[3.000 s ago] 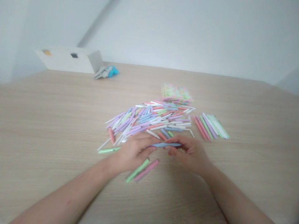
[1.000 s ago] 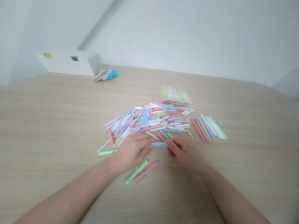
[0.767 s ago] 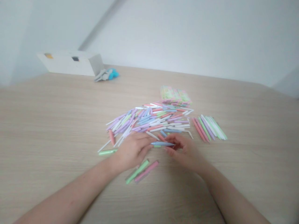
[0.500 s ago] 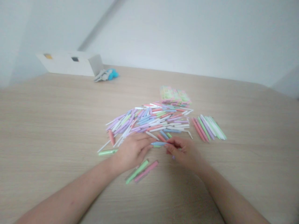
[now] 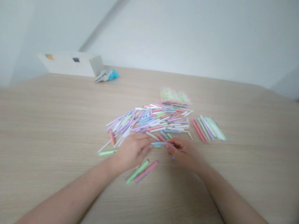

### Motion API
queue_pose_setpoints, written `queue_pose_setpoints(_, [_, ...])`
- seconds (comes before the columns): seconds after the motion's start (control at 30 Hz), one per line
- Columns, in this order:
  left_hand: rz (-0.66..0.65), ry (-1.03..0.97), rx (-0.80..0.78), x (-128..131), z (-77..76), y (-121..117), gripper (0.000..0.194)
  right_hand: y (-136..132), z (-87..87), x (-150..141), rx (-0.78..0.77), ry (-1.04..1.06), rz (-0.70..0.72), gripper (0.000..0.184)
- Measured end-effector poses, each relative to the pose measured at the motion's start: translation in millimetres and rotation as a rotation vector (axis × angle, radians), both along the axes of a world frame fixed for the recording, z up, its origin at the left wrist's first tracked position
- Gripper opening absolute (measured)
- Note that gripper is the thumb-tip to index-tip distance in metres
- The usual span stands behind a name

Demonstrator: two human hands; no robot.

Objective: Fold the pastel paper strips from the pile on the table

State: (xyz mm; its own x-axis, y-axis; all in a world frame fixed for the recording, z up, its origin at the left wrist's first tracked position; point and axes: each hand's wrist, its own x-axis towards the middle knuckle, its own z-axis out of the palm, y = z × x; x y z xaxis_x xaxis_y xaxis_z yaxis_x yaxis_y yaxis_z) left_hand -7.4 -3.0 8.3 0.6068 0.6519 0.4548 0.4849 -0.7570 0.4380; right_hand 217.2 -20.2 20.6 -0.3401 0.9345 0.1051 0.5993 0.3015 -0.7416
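Note:
Both of my hands meet on a blue pen [image 5: 159, 143] just in front of a loose pile of pastel pens and white refills [image 5: 149, 121]. My left hand [image 5: 133, 150] pinches the pen's left end. My right hand [image 5: 184, 152] has its fingers closed on the pen's right end. A green pen [image 5: 137, 171] and a pink pen [image 5: 147, 170] lie side by side on the table below my left hand.
A neat row of pens [image 5: 208, 128] lies to the right of the pile. A stack of green-and-pink packets [image 5: 174, 95] sits behind it. A white box [image 5: 70, 64] and a blue-and-grey bundle [image 5: 107, 75] stand far left on the wooden table [image 5: 46, 124].
My hands have stayed together on the blue pen; the right hand slid slightly along it and back, so less of the pen shows between them than three seconds ago. Nothing else moved.

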Motion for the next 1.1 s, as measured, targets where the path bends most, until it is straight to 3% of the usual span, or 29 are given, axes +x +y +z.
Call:
queue_pose_setpoints(0.17, [0.001,-0.018,-0.02,-1.1,-1.4,3.1,0.027,0.3,-2.5,2.8,0.153,0.053,0.02,0.022])
queue_pose_setpoints(0.3, [-0.008,-0.032,0.028,-0.5,-3.5,3.8,0.028,-1.8,-6.2,-0.1,0.177,0.002,-0.03,0.018])
queue_pose_setpoints(0.57, [0.016,0.01,0.166,-1.3,-6.0,1.8,0.028,-2.3,-10.0,-4.2,-0.083,0.096,-0.076,0.02])
queue_pose_setpoints(0.67, [0.017,0.052,0.149,-2.6,-1.9,0.8,0.026,-2.0,-7.6,-4.9,-0.146,0.167,-0.075,0.019])
queue_pose_setpoints(0.83, [0.12,0.081,-0.079,-5.5,9.8,2.9,0.038,-0.6,-1.6,0.4,0.027,0.08,-0.086,0.017])
queue_pose_setpoints(0.93, [0.113,0.068,-0.191,-6.3,12.3,5.3,0.029,1.5,-0.7,4.8,0.104,0.028,-0.079,0.014])
queue_pose_setpoints(1.1, [0.097,0.047,-0.199,-5.6,8.7,7.1,0.023,3.4,-2.0,5.5,0.278,-0.048,0.01,0.016])
